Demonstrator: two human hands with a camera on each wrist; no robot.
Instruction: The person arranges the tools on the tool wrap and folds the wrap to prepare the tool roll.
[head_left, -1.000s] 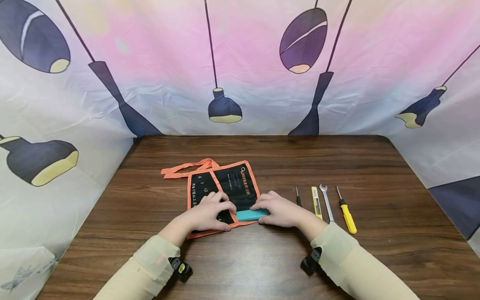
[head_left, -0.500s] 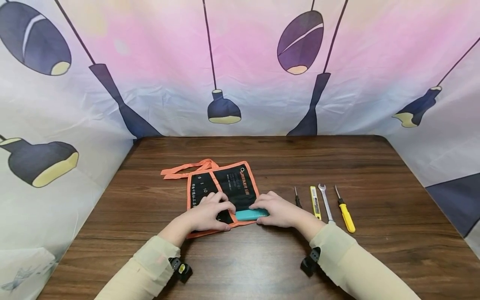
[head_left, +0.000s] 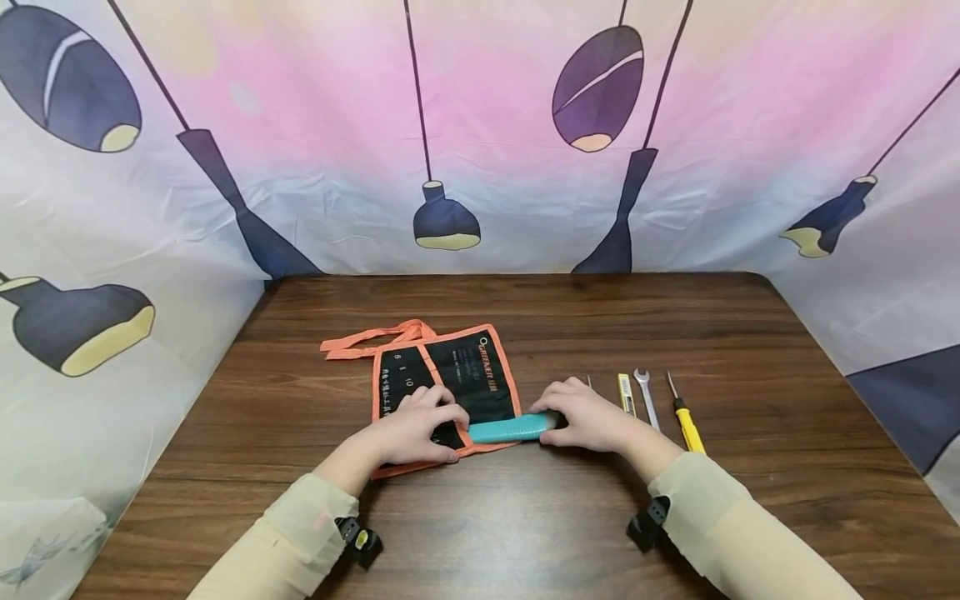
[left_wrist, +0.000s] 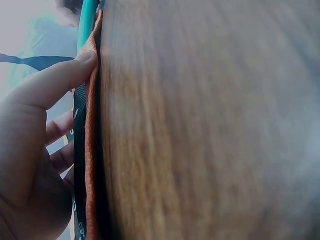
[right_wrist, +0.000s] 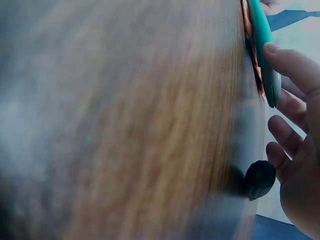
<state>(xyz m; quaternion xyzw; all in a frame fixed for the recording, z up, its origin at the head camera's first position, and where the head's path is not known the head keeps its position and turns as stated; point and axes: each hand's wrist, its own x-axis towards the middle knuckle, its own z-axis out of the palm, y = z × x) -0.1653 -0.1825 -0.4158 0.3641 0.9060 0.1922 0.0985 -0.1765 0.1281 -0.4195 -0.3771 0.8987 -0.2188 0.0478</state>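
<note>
A black cloth tool pouch (head_left: 480,367) with orange trim lies spread on the wooden table. My left hand (head_left: 416,427) holds its lower left part, thumb at the orange front edge (left_wrist: 90,150) and fingers curled over the cloth. Across the pouch's lower right runs a long teal tool (head_left: 510,428) with a ribbed side and a dark end; its left end is hidden by the left hand and orange band. My right hand (head_left: 585,417) pinches the dark end, which extends past the pouch's right edge. In the right wrist view, the thumb presses the teal tool (right_wrist: 262,30) near its tapered tip.
Right of the right hand lie a yellow packet (head_left: 626,392), an open-end wrench (head_left: 646,398) and a yellow-handled screwdriver (head_left: 687,421). A thin-shafted tool is mostly hidden behind the hand; a black handle end (right_wrist: 260,180) shows below the fingers. Orange straps (head_left: 375,337) trail at the pouch's upper left.
My right hand has moved right with its grip at the teal tool's end, and more of the tool now shows. The left hand has stayed on the pouch.
</note>
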